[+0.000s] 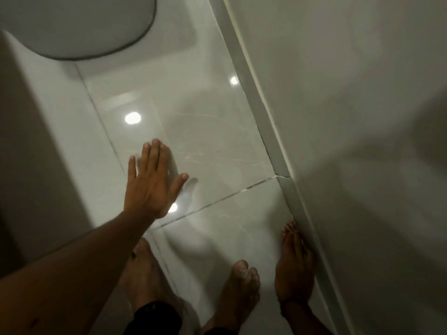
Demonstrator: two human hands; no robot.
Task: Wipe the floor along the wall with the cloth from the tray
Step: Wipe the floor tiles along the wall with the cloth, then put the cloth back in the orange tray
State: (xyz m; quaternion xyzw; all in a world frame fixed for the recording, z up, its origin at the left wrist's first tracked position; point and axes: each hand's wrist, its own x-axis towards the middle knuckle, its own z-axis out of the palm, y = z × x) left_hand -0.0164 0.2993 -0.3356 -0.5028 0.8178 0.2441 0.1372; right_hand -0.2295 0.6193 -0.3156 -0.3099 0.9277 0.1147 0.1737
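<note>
No cloth and no tray show in this view. My left hand (151,182) hovers flat over the glossy grey floor tiles (217,141), fingers spread, holding nothing. My right hand (294,264) is low at the right, fingers stretched out and pressed close to the grey skirting (256,105) at the foot of the wall (338,93). Nothing is visible in that hand. My two bare feet (239,288) stand on the tiles just below both hands.
A white cabinet side or panel (43,146) runs along the left. A round white object with a dark rim (79,25) sits at the top left. Ceiling lights reflect off the floor. The strip of floor between panel and wall is narrow.
</note>
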